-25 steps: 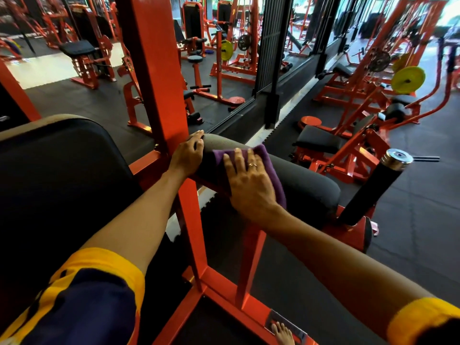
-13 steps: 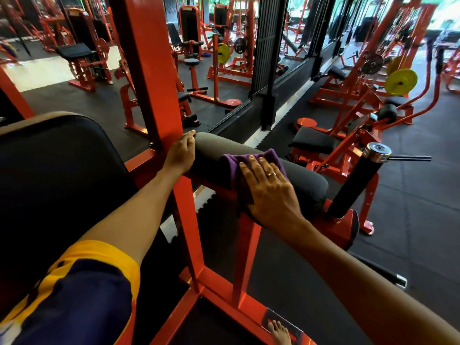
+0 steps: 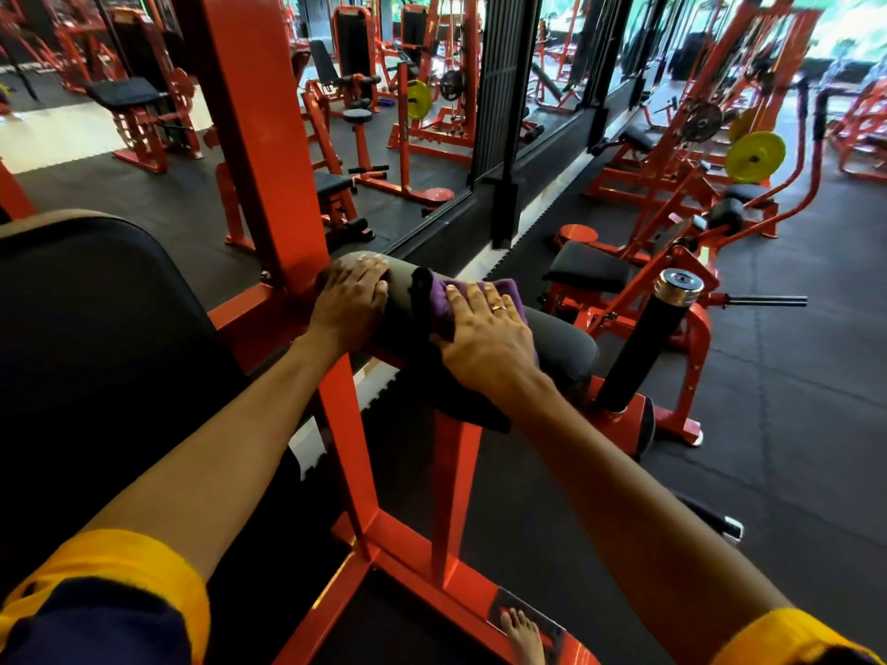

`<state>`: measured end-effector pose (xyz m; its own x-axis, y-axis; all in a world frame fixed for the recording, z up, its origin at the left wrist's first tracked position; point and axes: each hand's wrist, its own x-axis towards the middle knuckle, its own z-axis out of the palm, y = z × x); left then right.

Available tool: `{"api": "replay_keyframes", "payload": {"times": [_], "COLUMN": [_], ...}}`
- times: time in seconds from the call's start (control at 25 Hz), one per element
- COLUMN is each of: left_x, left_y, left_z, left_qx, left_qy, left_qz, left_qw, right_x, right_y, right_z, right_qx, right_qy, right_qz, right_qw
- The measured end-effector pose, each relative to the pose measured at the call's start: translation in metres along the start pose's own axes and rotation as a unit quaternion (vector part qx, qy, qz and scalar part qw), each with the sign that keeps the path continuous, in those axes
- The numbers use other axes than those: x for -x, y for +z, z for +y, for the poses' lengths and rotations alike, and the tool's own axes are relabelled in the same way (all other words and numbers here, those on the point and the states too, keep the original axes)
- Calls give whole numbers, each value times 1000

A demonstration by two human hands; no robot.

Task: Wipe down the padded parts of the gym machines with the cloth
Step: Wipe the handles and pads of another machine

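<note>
A grey padded roller [image 3: 559,336] lies across the orange machine frame [image 3: 269,151] in front of me. A purple cloth [image 3: 444,302] is draped over its middle. My right hand [image 3: 485,336] presses flat on the cloth, fingers straight, a ring on one finger. My left hand [image 3: 350,302] rests on the roller's left end beside the orange upright, fingers spread over the pad. A large black back pad [image 3: 96,352] fills the left foreground.
A black cylinder with a chrome cap [image 3: 643,338] stands just right of the roller. Orange machines with black seats [image 3: 588,268] and yellow weight plates [image 3: 754,156] crowd the rubber floor beyond. A bare foot [image 3: 521,635] stands on the frame's base plate.
My right hand slid the cloth to the right along the roller and has come back a little to the left. My left hand has stayed on the roller's left end.
</note>
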<state>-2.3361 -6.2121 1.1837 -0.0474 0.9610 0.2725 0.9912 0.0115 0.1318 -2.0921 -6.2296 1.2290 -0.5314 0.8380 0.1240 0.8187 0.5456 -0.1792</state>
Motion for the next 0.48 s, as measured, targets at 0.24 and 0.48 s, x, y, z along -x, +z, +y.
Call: {"api": "replay_keyframes", "payload": {"times": [0.24,0.48], "left_x": [-8,-24], "left_y": [-3,-4], "left_z": [50,71], "left_qx": [54,25], "left_qy": [100,105], "left_qz": [-3,-70], "left_qw": [994,992], "right_x": [36,46], "right_y": [21,2], "right_z": [18,43], "right_qx": [49,-61], "right_qy": [-35,80], "right_qz": [117,144], "right_qw": [991,984]}}
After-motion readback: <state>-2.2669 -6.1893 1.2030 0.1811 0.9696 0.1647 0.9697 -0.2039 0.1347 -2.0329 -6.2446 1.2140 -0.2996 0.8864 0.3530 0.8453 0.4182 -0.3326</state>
